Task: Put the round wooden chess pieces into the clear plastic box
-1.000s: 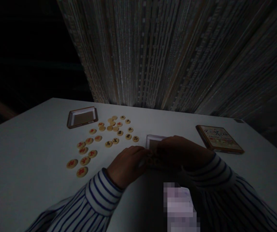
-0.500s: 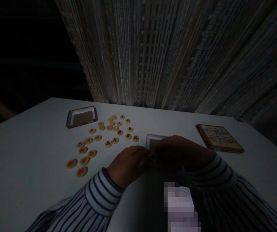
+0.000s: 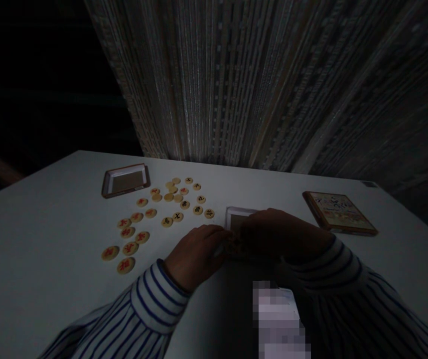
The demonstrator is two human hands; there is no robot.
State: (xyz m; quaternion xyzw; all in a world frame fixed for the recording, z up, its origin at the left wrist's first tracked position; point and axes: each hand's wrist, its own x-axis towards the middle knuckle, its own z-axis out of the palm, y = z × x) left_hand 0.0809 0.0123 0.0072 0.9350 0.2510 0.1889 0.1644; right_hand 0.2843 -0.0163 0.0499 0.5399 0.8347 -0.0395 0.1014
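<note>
Round pieces, too dark to count, sit in a shallow rectangular tray with a pale inner rim, one of two such trays on a white tabletop. The tray lies at the centre of the dial, partly covered by two bare hands.

At eight o'clock the left hand bends over its near edge, palm down, index finger reaching forward and thumb tucked lower. At three o'clock the right hand arches across, back upward, its fingertips lost in shadow. The two come close together; whether they touch, or either pinches a piece, cannot be told. Forearms in blue-and-white striped sleeves slant in from eight and four o'clock.

Between half past eight and ten, 25 loose round, pale wooden-looking discs spread flat: 11 with red characters, eight with black, six with plain faces up. Beyond them, at ten, rests the second tray, brown-sided and hollow side up. Near three lies one flat brown-edged box piece, its illustrated face up; at five, one pixelated pale object. A beige-and-grey string curtain hangs at twelve.
</note>
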